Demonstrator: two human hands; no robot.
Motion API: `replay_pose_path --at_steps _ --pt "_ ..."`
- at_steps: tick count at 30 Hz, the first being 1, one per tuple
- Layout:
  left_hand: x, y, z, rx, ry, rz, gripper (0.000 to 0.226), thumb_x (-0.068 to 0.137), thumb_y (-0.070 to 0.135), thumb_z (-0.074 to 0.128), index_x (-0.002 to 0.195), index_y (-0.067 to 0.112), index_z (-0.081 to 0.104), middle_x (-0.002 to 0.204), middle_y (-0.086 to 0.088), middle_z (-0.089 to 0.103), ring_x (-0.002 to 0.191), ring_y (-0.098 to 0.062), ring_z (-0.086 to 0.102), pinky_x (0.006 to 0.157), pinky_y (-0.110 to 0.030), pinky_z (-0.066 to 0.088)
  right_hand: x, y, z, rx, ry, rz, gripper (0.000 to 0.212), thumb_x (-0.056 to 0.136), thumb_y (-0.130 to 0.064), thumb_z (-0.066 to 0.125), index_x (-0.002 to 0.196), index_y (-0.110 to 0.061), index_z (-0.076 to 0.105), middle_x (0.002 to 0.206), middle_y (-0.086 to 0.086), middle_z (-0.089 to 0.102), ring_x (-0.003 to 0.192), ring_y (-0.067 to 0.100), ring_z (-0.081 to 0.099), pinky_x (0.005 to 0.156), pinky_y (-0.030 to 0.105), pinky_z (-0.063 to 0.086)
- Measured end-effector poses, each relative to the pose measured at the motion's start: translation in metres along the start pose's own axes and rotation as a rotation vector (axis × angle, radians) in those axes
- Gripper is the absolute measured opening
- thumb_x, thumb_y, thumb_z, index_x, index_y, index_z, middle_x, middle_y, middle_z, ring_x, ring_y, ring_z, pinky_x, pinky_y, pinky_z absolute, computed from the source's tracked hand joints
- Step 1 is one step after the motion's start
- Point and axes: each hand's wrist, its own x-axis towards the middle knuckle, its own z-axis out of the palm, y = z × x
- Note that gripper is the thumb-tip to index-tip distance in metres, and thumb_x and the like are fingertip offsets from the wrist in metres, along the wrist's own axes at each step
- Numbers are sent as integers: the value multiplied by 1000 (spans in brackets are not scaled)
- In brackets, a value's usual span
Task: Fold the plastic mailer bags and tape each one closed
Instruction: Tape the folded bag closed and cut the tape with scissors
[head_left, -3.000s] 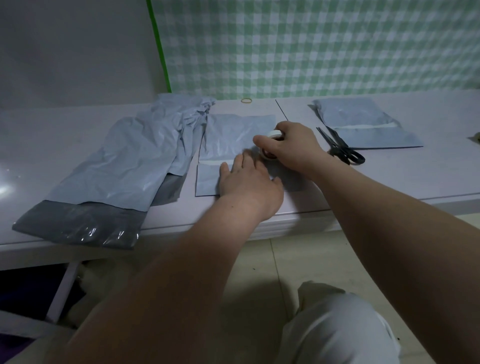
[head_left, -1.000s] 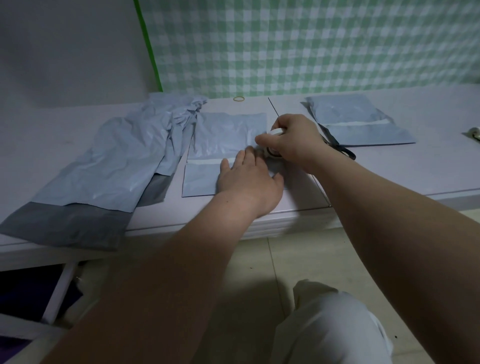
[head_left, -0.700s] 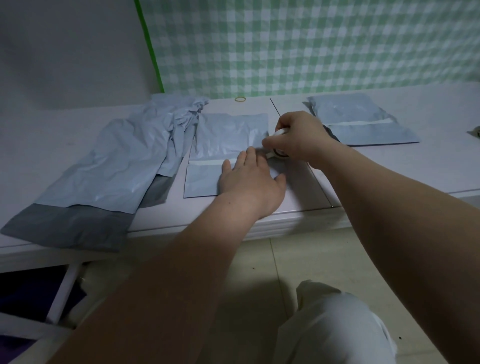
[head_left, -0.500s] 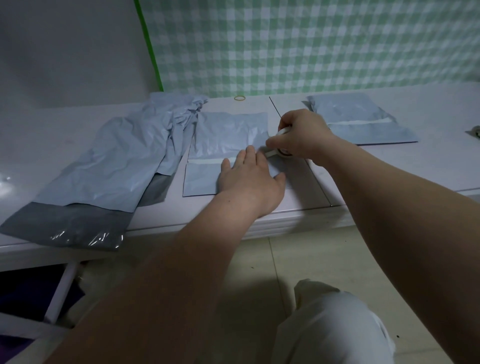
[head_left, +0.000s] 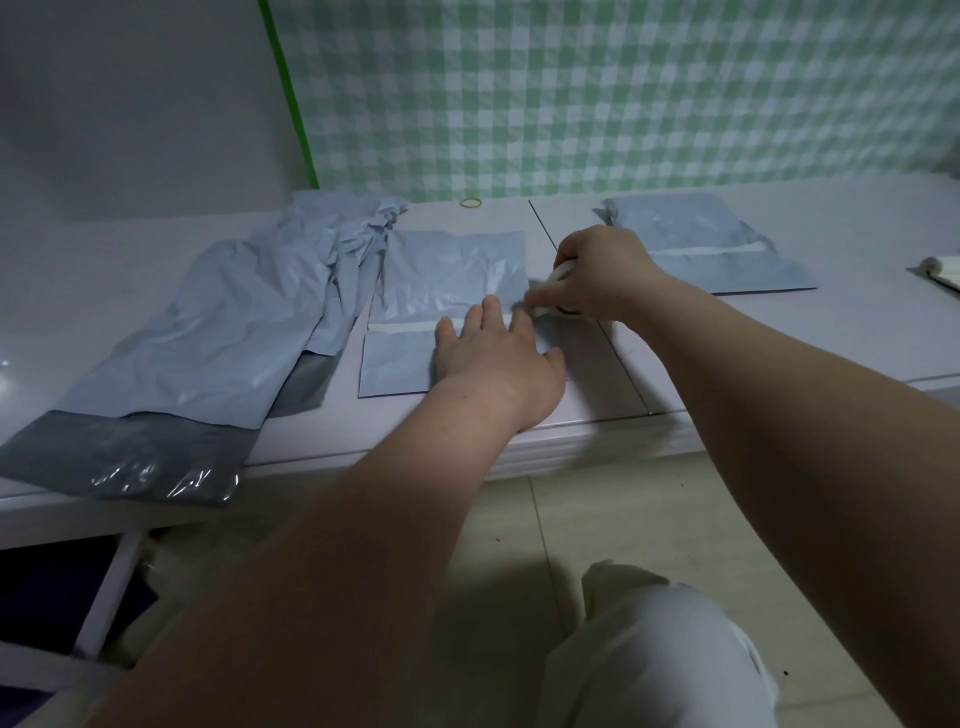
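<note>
Folded mailer bag (head_left: 447, 270): lay flat at the middle of the tabletop (head_left: 779, 338), near its front edge, flap turned over.
Tape strip (head_left: 400, 328): a pale band along the fold, running from the bag's left edge to under the left hand.
Left hand (head_left: 498, 358): palm down on the bag's right half; fingers (head_left: 491, 317) straight and slightly apart, pressing the fold.
Right hand (head_left: 597, 275): just beyond the left fingertips; fingers (head_left: 540, 299) curled round the tape roll, thumb and forefinger pinched at the bag's right edge.
Tape roll (head_left: 563, 270): mostly hidden in the hand; only a pale rim showed.
Step in hand (judged): running the strip out to the bag's right edge.
Method advised: bear down on the seam with the flat palm; draw the roll low, taut and in line with the fold; smooth behind it; carry the tape just past the edge before cutting.
Handling note (judged): thin, slick film, apt to wrinkle or creep under a slack strip.
Taped bag (head_left: 696, 249): at the right, apparently finished.
Unfolded mailer bags (head_left: 208, 332): a loose pile at the left, the dark end overhanging the front edge.
Rubber band (head_left: 471, 203): at the back of the tabletop.
</note>
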Motion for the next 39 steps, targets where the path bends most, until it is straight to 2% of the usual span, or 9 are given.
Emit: replay_pose_path --at_steps 8,14,16,18,21,26,30,34,39 --pt "-1 7 -3 46 -34 -23 61 98 51 12 152 26 6 159 -13 -7 147 -28 -5 116 -54 -1 0 12 3 42 36 25 44 78 -55 67 86 -14 53 69 -7 48 83 18 51 70 29 39" --pt "1 8 -2 49 -39 -24 58 98 50 12 152 29 7 159 -13 -6 147 -29 -3 115 -57 -1 0 10 1 113 98 49 54 76 -56 69 107 -13 60 92 -1 56 89 16 51 81 32 46" --pt "2 8 -6 27 -48 -16 55 98 48 13 150 29 16 159 -14 3 147 -29 4 114 -58 2 -1 10 1 129 115 43 52 77 -53 69 107 -12 60 92 -1 57 89 15 52 80 31 46" --pt "6 4 -14 -80 -8 -23 47 99 40 21 136 21 42 149 -16 31 137 -30 29 112 -54 17 -3 10 1 175 133 51 48 78 -51 69 103 -12 61 92 0 58 89 15 53 79 31 46" --pt "17 -6 -30 -324 211 -78 23 93 29 44 94 11 59 114 -15 62 100 -31 55 82 -34 41 -5 9 0 256 152 62 41 86 -46 61 97 -7 65 91 7 65 89 21 57 81 36 49" --pt "26 -3 -37 -813 231 -34 49 82 23 66 128 19 52 119 -1 60 106 -20 58 81 -23 44 -5 6 -3 354 173 44 36 91 -28 46 90 3 65 91 18 68 77 26 55 73 38 48" --pt "33 -3 -29 -832 289 -40 10 84 21 64 93 23 61 94 -6 66 76 -24 62 53 -25 44 -7 16 -12 603 183 101 18 89 -20 53 84 -11 69 80 3 67 79 19 59 83 44 55" --pt "37 -6 -22 -974 285 -100 18 82 13 64 67 19 56 85 -16 67 82 -35 67 73 -43 57 -9 44 -23 108 278 271 23 87 -10 50 97 -3 70 99 14 68 99 30 60 82 32 50" --pt "41 -11 -18 -1058 263 -153 18 78 11 67 70 21 54 88 -10 64 88 -34 68 78 -49 57 -19 48 -20 -184 126 381 4 81 -4 53 84 -7 53 94 13 56 98 31 58 69 26 37"
